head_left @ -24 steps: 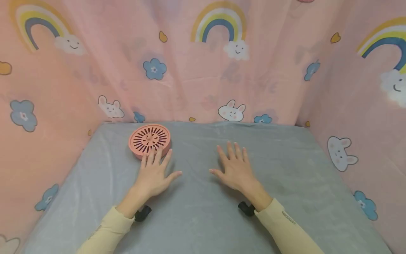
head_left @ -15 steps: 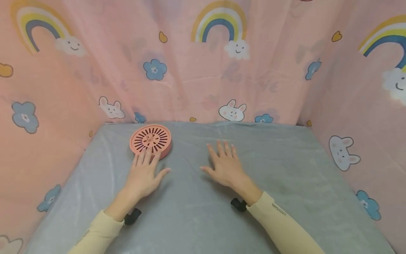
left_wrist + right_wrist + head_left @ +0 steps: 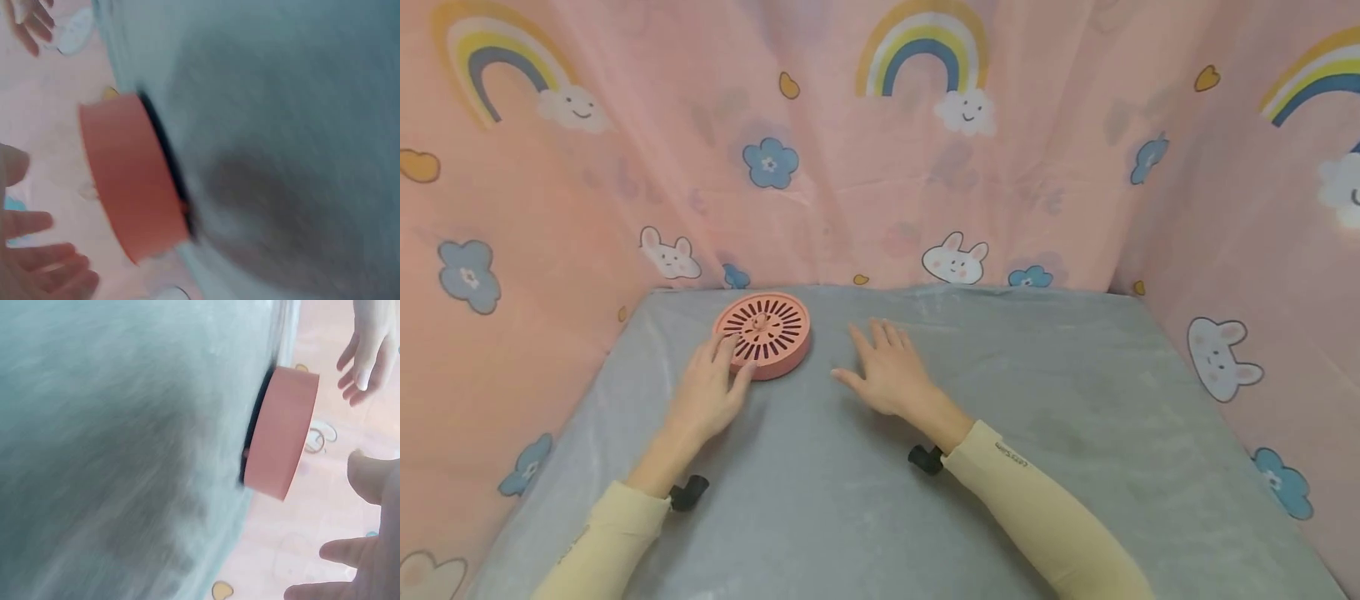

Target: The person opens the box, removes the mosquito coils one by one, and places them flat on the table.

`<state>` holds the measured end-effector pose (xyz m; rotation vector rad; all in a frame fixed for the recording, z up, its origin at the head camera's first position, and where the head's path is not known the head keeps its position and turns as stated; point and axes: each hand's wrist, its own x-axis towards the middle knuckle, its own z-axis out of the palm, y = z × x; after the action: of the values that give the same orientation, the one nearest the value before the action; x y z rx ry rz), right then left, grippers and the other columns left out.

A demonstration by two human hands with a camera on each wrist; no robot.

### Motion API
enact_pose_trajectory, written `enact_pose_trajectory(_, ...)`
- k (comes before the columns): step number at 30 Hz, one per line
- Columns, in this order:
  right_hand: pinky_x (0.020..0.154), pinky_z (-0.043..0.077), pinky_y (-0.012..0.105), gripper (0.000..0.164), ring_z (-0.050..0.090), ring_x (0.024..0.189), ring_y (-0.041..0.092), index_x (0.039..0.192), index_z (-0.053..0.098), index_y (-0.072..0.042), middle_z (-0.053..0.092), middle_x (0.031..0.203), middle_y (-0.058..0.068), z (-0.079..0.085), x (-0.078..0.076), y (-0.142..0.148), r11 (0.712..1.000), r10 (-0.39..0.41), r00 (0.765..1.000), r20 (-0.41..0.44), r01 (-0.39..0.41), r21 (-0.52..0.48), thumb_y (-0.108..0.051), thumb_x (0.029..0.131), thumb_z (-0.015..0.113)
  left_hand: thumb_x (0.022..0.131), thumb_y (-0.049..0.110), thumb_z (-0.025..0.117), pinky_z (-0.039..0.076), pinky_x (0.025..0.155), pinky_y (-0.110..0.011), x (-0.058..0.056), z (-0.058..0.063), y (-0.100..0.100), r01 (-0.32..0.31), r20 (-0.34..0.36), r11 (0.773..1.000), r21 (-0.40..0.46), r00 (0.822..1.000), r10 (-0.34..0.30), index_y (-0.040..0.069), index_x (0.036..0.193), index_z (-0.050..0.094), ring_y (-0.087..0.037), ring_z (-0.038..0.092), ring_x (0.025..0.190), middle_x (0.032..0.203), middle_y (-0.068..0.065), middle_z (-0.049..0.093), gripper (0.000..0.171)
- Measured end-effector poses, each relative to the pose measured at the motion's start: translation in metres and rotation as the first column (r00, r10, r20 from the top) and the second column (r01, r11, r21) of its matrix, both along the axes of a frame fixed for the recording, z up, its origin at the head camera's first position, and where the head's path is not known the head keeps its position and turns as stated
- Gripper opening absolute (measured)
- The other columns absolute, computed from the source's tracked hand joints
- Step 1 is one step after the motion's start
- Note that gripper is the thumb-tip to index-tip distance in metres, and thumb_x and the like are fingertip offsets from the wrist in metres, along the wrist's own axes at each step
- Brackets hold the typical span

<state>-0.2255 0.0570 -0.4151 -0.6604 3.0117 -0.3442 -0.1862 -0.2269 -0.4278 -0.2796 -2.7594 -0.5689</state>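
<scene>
A round pink box [image 3: 771, 333] with a slotted lid and a small ring on top, like a mosquito coil holder, sits on the grey cloth toward the back left. My left hand [image 3: 703, 392] hovers by its near left side, fingers slightly bent, fingertips overlapping the rim in the head view. The left wrist view shows a gap between those fingers and the box's side wall [image 3: 134, 181]. To the right of the box, my right hand [image 3: 891, 375] is held above the cloth with fingers extended and nothing in them. In the right wrist view its fingers are also apart from the box [image 3: 281, 431].
Grey cloth [image 3: 820, 500] covers the table. Pink curtains [image 3: 865, 183] printed with rainbows, rabbits and flowers enclose the back and both sides, the box standing close to the back one. A black wrist device [image 3: 688, 493] shows at each cuff.
Both hands have moved left. The left hand has shifted to the box's left side with its fingers bending, and the right hand has come nearer the box. The box stays in place.
</scene>
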Motion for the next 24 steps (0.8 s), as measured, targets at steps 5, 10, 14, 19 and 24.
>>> enact_pose_trajectory(5, 0.123, 0.02, 0.051, 0.079, 0.021, 0.152, 0.037, 0.162, 0.026, -0.015, 0.025, 0.164, 0.021, 0.0, -0.011, -0.019, 0.996, -0.004, 0.999, 0.051, 0.009, -0.086, -0.063, 0.102, 0.043, 0.105, 0.024, 0.053, 0.033, 0.112, -0.064, -0.011, -0.002, -0.015, -0.024, -0.025, 1.0, 0.017, 0.999, 0.024, -0.01, 0.145, 0.045, -0.049, 0.039, 0.137, 0.148, -0.032, 0.043, 0.054)
enact_pose_trajectory(10, 0.121, 0.027, 0.05, 0.075, 0.03, 0.149, 0.035, 0.16, 0.03, -0.013, 0.033, 0.161, 0.019, -0.003, -0.025, -0.034, 0.981, -0.015, 0.997, 0.078, 0.03, -0.191, -0.058, 0.103, 0.047, 0.105, 0.022, 0.053, 0.034, 0.111, -0.065, -0.021, -0.005, -0.028, -0.05, -0.025, 0.996, 0.074, 0.998, 0.052, -0.01, 0.143, 0.048, -0.05, 0.042, 0.134, 0.143, -0.032, 0.046, 0.05)
enact_pose_trajectory(14, 0.119, 0.032, 0.048, 0.071, 0.036, 0.146, 0.031, 0.159, 0.033, -0.014, 0.038, 0.158, 0.014, -0.008, -0.037, -0.044, 0.967, -0.001, 0.997, 0.082, 0.022, -0.255, -0.054, 0.103, 0.05, 0.107, 0.026, 0.051, 0.033, 0.112, -0.064, -0.032, -0.005, -0.035, -0.099, 0.013, 0.984, 0.146, 0.995, 0.098, -0.008, 0.143, 0.047, -0.049, 0.042, 0.135, 0.144, -0.031, 0.045, 0.05)
enact_pose_trajectory(19, 0.118, 0.034, 0.046, 0.067, 0.038, 0.145, 0.029, 0.158, 0.035, -0.014, 0.04, 0.157, 0.012, -0.014, -0.048, -0.055, 0.935, 0.002, 0.992, 0.124, 0.043, -0.352, -0.048, 0.103, 0.053, 0.108, 0.032, 0.047, 0.036, 0.11, -0.063, -0.046, -0.01, -0.04, -0.149, 0.067, 0.966, 0.213, 0.988, 0.138, -0.005, 0.145, 0.046, -0.047, 0.044, 0.133, 0.145, -0.029, 0.045, 0.052)
enact_pose_trajectory(24, 0.117, 0.035, 0.045, 0.063, 0.039, 0.144, 0.027, 0.156, 0.039, -0.015, 0.043, 0.155, 0.011, -0.019, -0.055, -0.068, 0.911, -0.003, 0.987, 0.161, 0.069, -0.407, -0.044, 0.103, 0.055, 0.109, 0.033, 0.045, 0.042, 0.104, -0.062, -0.061, -0.02, -0.043, -0.164, 0.143, 0.941, 0.295, 0.982, 0.127, -0.003, 0.148, 0.044, -0.046, 0.047, 0.13, 0.145, -0.029, 0.044, 0.053)
